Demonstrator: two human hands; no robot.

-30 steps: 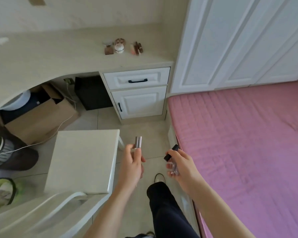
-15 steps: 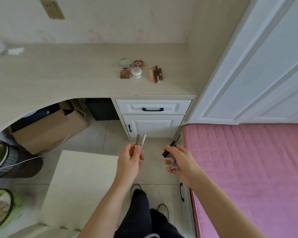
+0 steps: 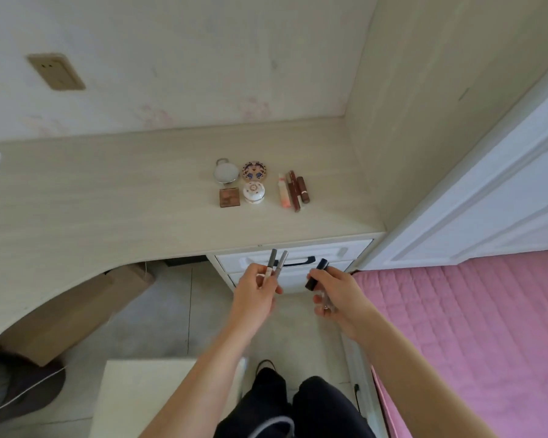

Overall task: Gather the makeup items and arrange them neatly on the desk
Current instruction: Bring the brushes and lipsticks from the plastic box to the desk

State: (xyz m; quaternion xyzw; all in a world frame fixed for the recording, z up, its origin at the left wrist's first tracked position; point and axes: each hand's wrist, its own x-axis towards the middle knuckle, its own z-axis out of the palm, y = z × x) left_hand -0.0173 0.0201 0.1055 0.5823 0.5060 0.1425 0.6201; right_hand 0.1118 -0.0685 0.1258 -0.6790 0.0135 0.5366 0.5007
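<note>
Person is standing in front of the desk (image 3: 108, 210) w/ both arms reaching fwd, hands hovering below its front edge, over the drawers (image 3: 298, 257). Left hand (image 3: 255, 295) is gripping two slim grey-capped tubes (image 3: 276, 263), fingers curling round the lower ends, caps sticking up & fanning slightly apart. Right hand (image 3: 339, 295) is clutching a dark-capped bottle (image 3: 316, 275), cap poking out up-left past the thumb; something clear is also showing between the lower fingers, can't tell if it's the same item or a 2nd one. On the desk, near the back-right corner, makeup is lying in two neat groups: a round mirror (image 3: 225, 172) w/ a patterned round compact (image 3: 254, 171) just beside it, and in front of those a square brown compact (image 3: 229, 197) next to a white round jar (image 3: 254, 191). Right of that group, a bit apart, a row of sticks (image 3: 293, 191) is lying side by side, touching: a pale peach one, then darker brown-red ones. Hands & held items are well apart from these groups. A wall socket (image 3: 56, 71) is sitting up on the wall at left, a cardboard box (image 3: 73, 311) is under the desk, a white stool (image 3: 159, 399) is at the person's left, and a pink mattress (image 3: 456, 343) is filling the right side.
</note>
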